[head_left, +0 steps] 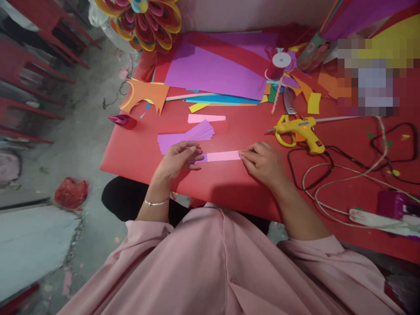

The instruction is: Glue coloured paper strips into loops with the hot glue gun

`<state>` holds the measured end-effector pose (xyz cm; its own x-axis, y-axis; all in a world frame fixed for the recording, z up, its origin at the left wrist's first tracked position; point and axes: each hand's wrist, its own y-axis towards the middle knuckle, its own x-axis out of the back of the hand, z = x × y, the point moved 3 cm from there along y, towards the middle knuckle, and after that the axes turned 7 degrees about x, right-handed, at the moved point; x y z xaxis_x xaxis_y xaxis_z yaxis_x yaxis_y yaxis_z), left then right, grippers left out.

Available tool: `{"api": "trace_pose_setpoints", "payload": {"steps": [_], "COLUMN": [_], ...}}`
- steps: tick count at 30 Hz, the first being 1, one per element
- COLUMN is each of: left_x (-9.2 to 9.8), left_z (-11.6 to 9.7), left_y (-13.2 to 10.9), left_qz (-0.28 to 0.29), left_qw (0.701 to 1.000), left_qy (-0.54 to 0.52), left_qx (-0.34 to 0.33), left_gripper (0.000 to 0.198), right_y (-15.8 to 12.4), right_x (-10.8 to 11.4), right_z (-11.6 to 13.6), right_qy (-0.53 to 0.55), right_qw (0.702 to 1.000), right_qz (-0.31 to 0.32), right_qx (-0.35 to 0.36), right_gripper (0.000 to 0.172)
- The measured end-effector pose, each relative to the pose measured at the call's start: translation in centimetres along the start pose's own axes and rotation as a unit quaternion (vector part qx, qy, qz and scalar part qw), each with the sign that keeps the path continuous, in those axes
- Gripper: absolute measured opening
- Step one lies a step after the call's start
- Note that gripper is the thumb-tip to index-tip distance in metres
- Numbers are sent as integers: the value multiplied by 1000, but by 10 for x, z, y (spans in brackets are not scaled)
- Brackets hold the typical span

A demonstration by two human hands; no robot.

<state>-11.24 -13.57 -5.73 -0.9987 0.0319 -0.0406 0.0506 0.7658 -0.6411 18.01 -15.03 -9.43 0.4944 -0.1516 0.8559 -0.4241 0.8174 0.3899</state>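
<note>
A pink paper strip [223, 155] lies flat on the red table [138, 148], with a purple strip showing at its left end. My left hand [179, 159] pinches the left end, fingers curled over the purple part. My right hand [264, 162] pinches the strip's right end with its fingertips together. Just behind my left hand sits a fanned stack of purple strips [185, 136], and a single pink strip [206, 118] lies beyond it.
A yellow glue gun [300, 130] with its cables lies right of my hands, scissors [288, 103] behind it. Large purple and coloured paper sheets [216, 70] cover the back. A paper flower [144, 22], a tape spool [278, 63] and a small red bottle [124, 120] stand around.
</note>
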Motion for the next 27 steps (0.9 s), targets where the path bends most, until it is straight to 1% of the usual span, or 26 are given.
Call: {"api": "trace_pose_setpoints", "payload": {"steps": [2,5,10,15,17,19,21,24,27], "left_x": [2,5,2,1,0,-3,-9,-24,-43], "left_z": [0,-2,-4,-4,-3,-2,-2,-3,-5], "left_y": [3,6,8,11,13,12,10,3,-5], "left_qz": [27,42,56,50,61,81,104,142,168], "left_qw": [999,997,996,997,996,995,994,989,981], "left_qy": [-27,-48,-40,-36,-38,-37,-31,-8,25], "left_qx": [29,46,55,49,44,35,16,-36,-96], "left_gripper": [37,34,33,30,30,32,38,52,58], "right_y": [0,0,0,0,0,1,1,1,1], "right_x": [-1,-2,-3,-4,-4,-4,-4,-5,-5], "right_z": [0,0,-1,-3,-3,-3,-3,-3,-3], "right_qy": [1,6,19,27,25,25,28,32,29], "right_qw": [1000,1000,1000,1000,1000,1000,1000,999,1000], "right_qz": [12,17,6,2,-5,-8,-5,-2,-3], "right_qx": [-10,-15,-13,-10,-7,-4,-5,-8,-2], "right_gripper": [32,33,33,33,32,32,31,32,31]}}
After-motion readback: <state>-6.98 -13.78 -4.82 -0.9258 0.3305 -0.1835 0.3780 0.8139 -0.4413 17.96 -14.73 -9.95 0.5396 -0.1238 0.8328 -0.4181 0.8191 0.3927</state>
